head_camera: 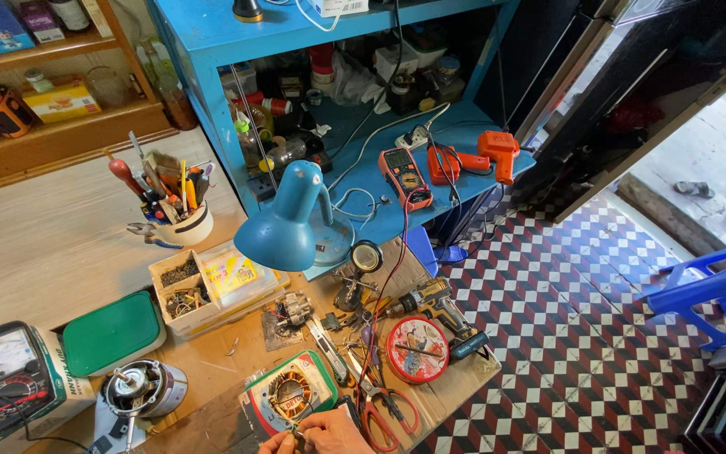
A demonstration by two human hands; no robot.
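A cluttered wooden desk (60,244) fills the left of the view, with a blue shelf unit (212,38) at twelve o'clock and a red, white and black checkered floor (581,336) running off toward three o'clock, where a blue plastic chair (716,290) stands. A blue desk lamp (283,227) leans over the middle of the desk. At six o'clock, near the desk's front edge, lies a motor stator (289,393): a ring of copper-coloured windings inside a green frame. The left hand (277,443) and right hand (331,433) meet just below it at the bottom edge, fingertips pressed together on something thin beside the stator; what it is cannot be told. Red-handled scissors (384,412) lie at four o'clock from the stator, and a round red tin (418,349) farther out at two o'clock.
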